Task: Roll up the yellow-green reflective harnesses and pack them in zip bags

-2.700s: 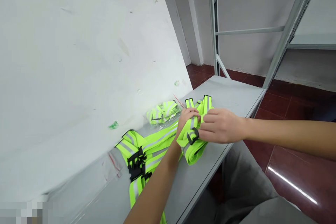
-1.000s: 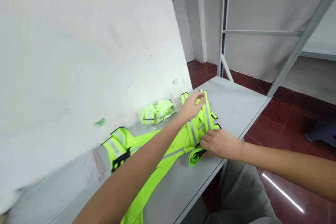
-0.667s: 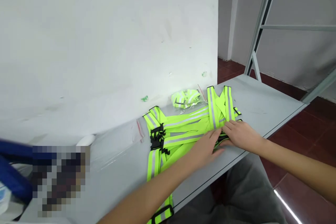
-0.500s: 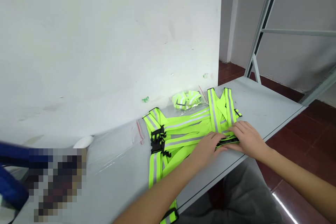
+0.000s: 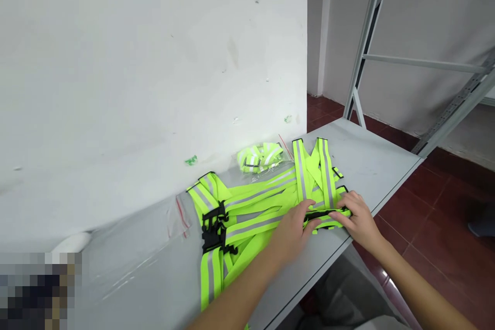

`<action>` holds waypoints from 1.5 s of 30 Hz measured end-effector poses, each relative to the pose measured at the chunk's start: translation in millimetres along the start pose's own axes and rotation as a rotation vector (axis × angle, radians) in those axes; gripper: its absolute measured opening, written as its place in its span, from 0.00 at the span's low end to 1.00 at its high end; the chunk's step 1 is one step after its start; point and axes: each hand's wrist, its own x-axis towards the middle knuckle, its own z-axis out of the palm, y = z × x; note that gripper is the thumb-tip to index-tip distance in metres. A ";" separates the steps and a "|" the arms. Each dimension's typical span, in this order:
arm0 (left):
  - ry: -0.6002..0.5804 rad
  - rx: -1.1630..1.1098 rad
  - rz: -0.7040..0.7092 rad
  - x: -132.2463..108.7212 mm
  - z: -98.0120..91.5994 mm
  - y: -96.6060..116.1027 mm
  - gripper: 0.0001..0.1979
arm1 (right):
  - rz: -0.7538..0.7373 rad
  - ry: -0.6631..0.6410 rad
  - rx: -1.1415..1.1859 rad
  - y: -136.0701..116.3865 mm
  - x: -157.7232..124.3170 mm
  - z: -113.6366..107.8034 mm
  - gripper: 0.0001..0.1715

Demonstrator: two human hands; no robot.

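A neon yellow reflective strap vest (image 5: 255,206) with grey stripes and black buckles (image 5: 213,227) lies spread across the grey table (image 5: 371,160). My left hand (image 5: 291,227) presses flat on the straps near the table's front edge. Just to its right, my right hand (image 5: 358,216) rests on the folded strap end, fingers on a black-edged band. Both hands touch the vest; neither lifts it.
A second folded vest in a clear bag (image 5: 258,157) lies by the white wall (image 5: 147,77). An empty clear bag with a red strip (image 5: 154,227) lies left of the vest. A grey metal rack (image 5: 363,56) stands behind the table. Dark red floor tiles (image 5: 436,201) are to the right.
Earlier both hands held a folded bundle of straps off the table. The vest now lies flat and both hands press on its near right end. The view has swung left.
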 end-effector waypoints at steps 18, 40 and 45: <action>0.149 0.512 0.181 0.0 4.6 7.6 0.11 | -0.381 -0.087 -0.363 1.5 -6.5 -0.1 0.14; 0.095 0.535 0.214 -0.4 7.1 8.9 0.19 | -0.306 -0.134 -0.280 18.1 2.9 -18.9 0.15; 0.032 0.371 0.031 3.0 -0.4 17.1 0.19 | -0.450 0.099 -0.446 23.9 7.8 -4.8 0.18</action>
